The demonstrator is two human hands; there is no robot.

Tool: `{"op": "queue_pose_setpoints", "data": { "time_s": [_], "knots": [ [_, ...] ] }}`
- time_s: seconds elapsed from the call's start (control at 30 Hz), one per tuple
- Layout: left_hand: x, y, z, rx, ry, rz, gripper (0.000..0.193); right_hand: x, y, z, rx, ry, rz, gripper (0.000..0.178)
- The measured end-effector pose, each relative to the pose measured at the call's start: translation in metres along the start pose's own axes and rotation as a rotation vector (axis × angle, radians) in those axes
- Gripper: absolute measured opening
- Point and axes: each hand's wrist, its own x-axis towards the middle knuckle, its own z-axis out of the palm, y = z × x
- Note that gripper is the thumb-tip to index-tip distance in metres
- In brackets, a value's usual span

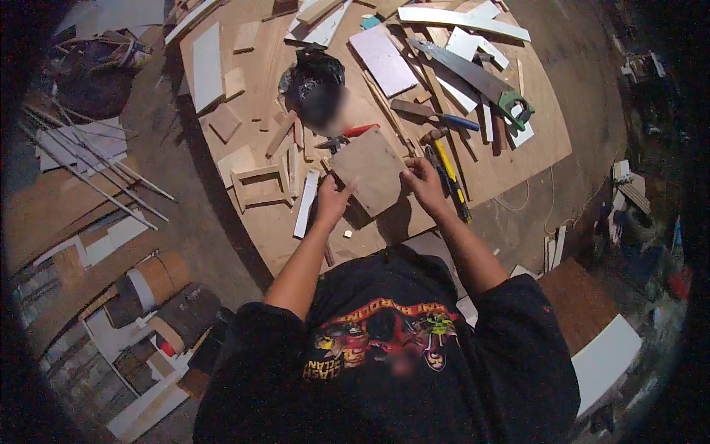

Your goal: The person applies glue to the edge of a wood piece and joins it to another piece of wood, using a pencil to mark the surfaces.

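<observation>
"Where is the flat light-brown wooden board [368, 172]?"

"Over the near middle of the wide wooden table [546, 142]. The fingers of the left hand [334, 201] grasp its left edge, thumb on top; those of the right hand [427, 185] pinch its right edge."

"And nearby?"

"A hammer with a yellow-and-black handle [444, 160] just right; farther right, a green-handled metal handsaw [470, 74]."

"Any writing?"

"The black cloth T-shirt [473, 385], nearest, bears yellow lettering and cartoon figures, printed upside down from here."
</observation>
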Motion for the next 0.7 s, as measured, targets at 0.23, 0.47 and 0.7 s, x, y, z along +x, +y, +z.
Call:
{"op": "queue_pose_setpoints", "data": {
  "time_s": [0.23,0.47,0.7],
  "knots": [
    [-0.005,-0.055,0.015,-0.262,0.161,-0.392,0.062,-0.025,-0.041,0.005,0.149,-0.102,0.019,0.025],
    [-0.023,-0.006,0.07,-0.495,0.554,-0.562,0.097,-0.056,-0.092,-0.017,-0.033,-0.21,-0.202,0.02],
    [-0.023,0.004,0.092,-0.503,0.708,-0.626,0.111,-0.052,-0.118,-0.049,0.034,-0.376,-0.28,0.025]
  ]
}}
